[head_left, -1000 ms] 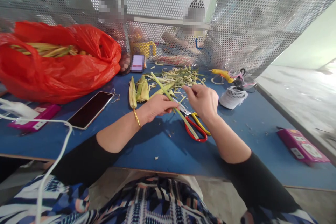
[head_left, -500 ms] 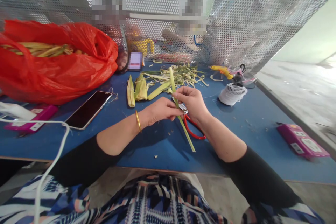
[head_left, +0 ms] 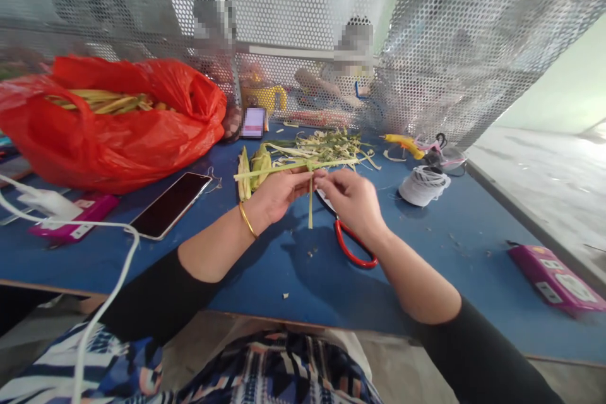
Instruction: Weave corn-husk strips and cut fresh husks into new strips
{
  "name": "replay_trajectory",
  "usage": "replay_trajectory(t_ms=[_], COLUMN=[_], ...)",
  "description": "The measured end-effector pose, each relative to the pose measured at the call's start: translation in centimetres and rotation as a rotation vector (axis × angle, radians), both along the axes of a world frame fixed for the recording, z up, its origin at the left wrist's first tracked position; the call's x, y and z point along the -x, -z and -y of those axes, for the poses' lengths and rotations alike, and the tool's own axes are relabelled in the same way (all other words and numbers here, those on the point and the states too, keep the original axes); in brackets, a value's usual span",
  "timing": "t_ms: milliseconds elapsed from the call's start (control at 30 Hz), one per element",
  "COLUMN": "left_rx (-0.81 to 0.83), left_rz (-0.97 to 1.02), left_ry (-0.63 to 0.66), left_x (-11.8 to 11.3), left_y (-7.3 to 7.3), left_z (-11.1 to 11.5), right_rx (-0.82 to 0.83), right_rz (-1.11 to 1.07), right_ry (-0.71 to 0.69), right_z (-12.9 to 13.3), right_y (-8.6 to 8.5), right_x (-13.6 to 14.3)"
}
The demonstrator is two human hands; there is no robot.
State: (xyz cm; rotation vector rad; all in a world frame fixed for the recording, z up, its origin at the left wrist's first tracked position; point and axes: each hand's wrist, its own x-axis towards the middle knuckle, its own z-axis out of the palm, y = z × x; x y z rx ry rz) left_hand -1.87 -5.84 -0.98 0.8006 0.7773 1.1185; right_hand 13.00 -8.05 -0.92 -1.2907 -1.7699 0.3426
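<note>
Long pale-green husk strips [head_left: 269,171] cross between my hands, with a narrow end hanging straight down below the fingers. My left hand [head_left: 283,194] is closed on them from the left. The fingertips of my right hand [head_left: 349,197] pinch at the crossing point from the right. Red-handled scissors [head_left: 356,251] lie on the table beneath my right hand, their blades partly covered by it. Just beyond my left hand sit folded husk pieces [head_left: 259,163], and a heap of shredded husk strips [head_left: 329,146] spreads behind both hands.
A red plastic bag [head_left: 156,151] of husks fills the back left, near a phone [head_left: 171,205] and a purple power strip [head_left: 78,218]. White string [head_left: 423,185], a yellow glue gun [head_left: 404,144] and another purple box [head_left: 553,274] are on the right. Perforated metal mesh [head_left: 303,6] closes off the back.
The strip that slanted toward me now lies nearly level to the left, with one end hanging down. My right hand has shifted slightly, and the whole view has tilted up a little.
</note>
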Motion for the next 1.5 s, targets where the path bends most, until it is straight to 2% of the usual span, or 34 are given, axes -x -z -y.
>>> replay_trajectory(t_ms=[133,233,433,667,733,833,900,967,1100,1200,1367,1500], left_rx=[-0.061,-0.076,-0.046,-0.023,0.001,0.051,0.062,0.044,-0.018,-0.033,-0.032,-0.022], left_rz=[-0.009,-0.015,-0.036,-0.038,-0.049,-0.078,-0.103,-0.147,-0.282,-0.357,-0.4,-0.39], left_ry=[0.015,0.0,-0.042,-0.052,-0.032,-0.017,-0.001,0.011,-0.013,0.002,0.076,0.105], left_x=[-0.3,-0.5,-0.3,0.0,0.3,0.6,0.7,0.5,0.2,0.2,0.7,0.9], left_y=[0.4,0.8,0.6,0.5,0.4,-0.1,-0.3,-0.4,0.1,0.2,-0.6,-0.7], left_z=[0.2,0.2,0.0,-0.3,-0.4,-0.5,-0.4,-0.2,-0.2,-0.3,-0.3,-0.4], right_rx=[0.192,0.263,0.244,0.253,0.182,-0.105,-0.23,-0.144,0.204,0.246,0.298,0.366], right_rz=[-0.052,-0.146,-0.186,-0.022,0.099,0.28,0.373,0.422,0.374,0.318,0.241,0.16], right_ry=[-0.057,-0.1,-0.187,-0.265,-0.204,0.042,0.145,0.113,-0.029,-0.053,-0.136,-0.235], right_z=[-0.3,-0.5,-0.2,0.2,0.4,0.6,0.4,0.1,-0.1,0.1,0.4,0.2], right_y=[1.6,1.8,1.1,0.3,-0.1,-0.5,-0.5,-0.2,0.1,-0.6,-2.0,-2.1], right_x=[1.0,0.9,0.7,0.5,0.3,-0.2,-0.3,-0.2,0.0,-0.1,-0.8,-1.1])
